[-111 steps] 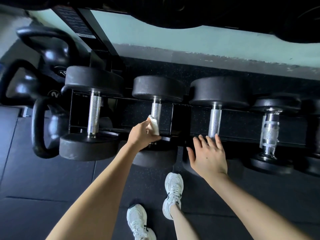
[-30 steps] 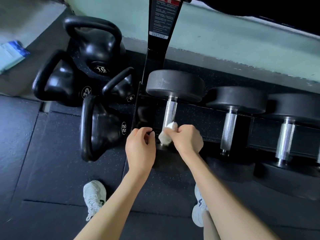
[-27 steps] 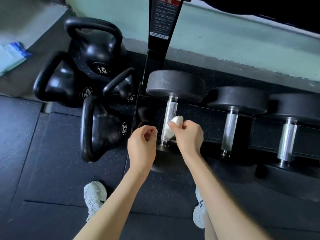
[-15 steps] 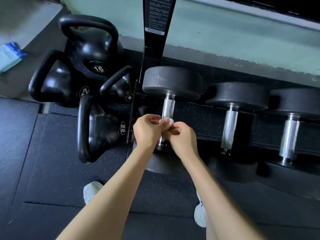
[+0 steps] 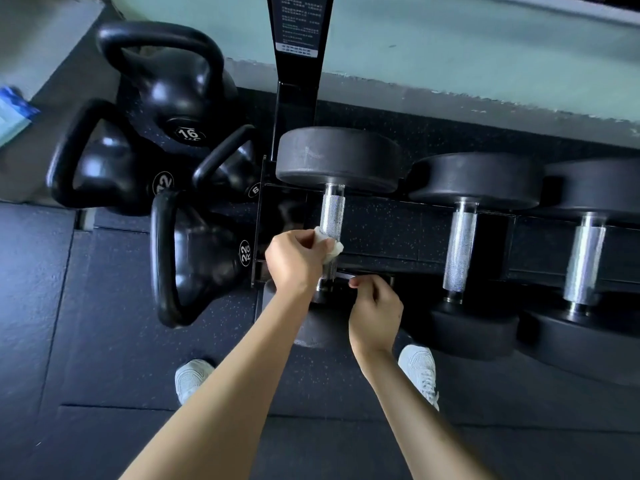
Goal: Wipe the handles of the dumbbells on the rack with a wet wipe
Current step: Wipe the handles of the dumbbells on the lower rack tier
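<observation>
Dumbbell handle (image 5: 332, 211) long axis runs away from left hand (image 5: 294, 265) toward wall (image 5: 450, 46), wet wipe (image 5: 330, 247) gripped against its near part, right hand (image 5: 375, 315) just beside, curled, empty

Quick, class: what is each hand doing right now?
Left hand: grips the wipe against the handle.
Right hand: curled, holding nothing visible.
</observation>
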Demonstrator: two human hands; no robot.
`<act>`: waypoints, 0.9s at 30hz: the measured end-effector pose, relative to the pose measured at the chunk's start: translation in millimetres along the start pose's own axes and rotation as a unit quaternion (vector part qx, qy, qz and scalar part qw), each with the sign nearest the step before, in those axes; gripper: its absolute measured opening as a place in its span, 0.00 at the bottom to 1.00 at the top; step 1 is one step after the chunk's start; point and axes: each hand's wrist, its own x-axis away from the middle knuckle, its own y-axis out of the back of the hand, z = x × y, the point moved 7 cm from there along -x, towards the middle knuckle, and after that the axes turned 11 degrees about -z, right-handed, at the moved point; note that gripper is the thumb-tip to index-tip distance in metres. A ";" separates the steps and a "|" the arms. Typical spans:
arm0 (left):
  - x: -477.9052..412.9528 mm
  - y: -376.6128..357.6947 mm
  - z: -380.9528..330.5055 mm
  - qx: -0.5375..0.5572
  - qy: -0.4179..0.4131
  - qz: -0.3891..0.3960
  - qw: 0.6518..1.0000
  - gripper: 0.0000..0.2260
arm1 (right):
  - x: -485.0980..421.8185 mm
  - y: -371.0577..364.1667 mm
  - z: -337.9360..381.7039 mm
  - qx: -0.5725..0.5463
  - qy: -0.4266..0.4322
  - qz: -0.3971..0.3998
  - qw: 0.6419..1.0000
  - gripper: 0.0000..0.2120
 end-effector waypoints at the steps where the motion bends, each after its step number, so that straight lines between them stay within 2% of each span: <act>1: -1.0 -1.4 -0.2 0.032 0.002 0.006 0.999 0.05 | -0.2 -0.2 0.3 0.002 0.010 -0.006 1.000 0.15; 4: -5.5 -6.7 -0.4 0.114 0.026 0.055 0.992 0.09 | -0.4 -1.7 0.3 0.009 0.034 -0.012 0.999 0.18; 7: -11.3 -10.7 -3.0 0.172 0.054 0.099 0.979 0.03 | -0.1 -3.0 -2.6 0.021 0.033 -0.009 0.999 0.16; 8: -13.6 -14.4 -3.3 0.183 0.060 0.106 0.976 0.06 | 0.0 -2.8 -2.3 0.024 0.030 -0.010 0.999 0.15; 11: -18.7 -21.3 -7.2 0.209 0.084 0.091 0.970 0.15 | 1.3 -1.8 0.0 0.023 0.039 -0.017 0.999 0.18; 16: -34.0 -33.6 -17.9 0.239 0.108 0.088 0.961 0.15 | 0.0 -2.7 -1.7 0.021 0.040 -0.013 0.999 0.18; 18: -37.7 -36.8 -18.5 0.252 0.094 0.102 0.958 0.13 | -1.0 -2.8 -2.7 0.022 0.044 -0.018 0.999 0.19; 20: -39.6 -38.2 -22.3 0.217 0.030 0.125 0.968 0.11 | -1.7 -2.8 -3.2 0.027 0.045 -0.023 0.998 0.18; 22: -40.7 -33.9 -26.6 0.126 -0.046 0.115 0.984 0.15 | -0.4 -1.7 -2.7 0.031 0.037 -0.018 0.999 0.15; 24: -39.1 -29.1 -31.6 0.013 -0.110 0.052 0.992 0.17 | 0.2 -0.3 0.2 0.033 0.033 -0.013 0.999 0.15; 27: -17.3 -25.9 -36.2 -0.125 -0.149 -0.040 0.980 0.08 | 0.4 -0.1 2.0 0.047 0.037 -0.011 0.998 0.17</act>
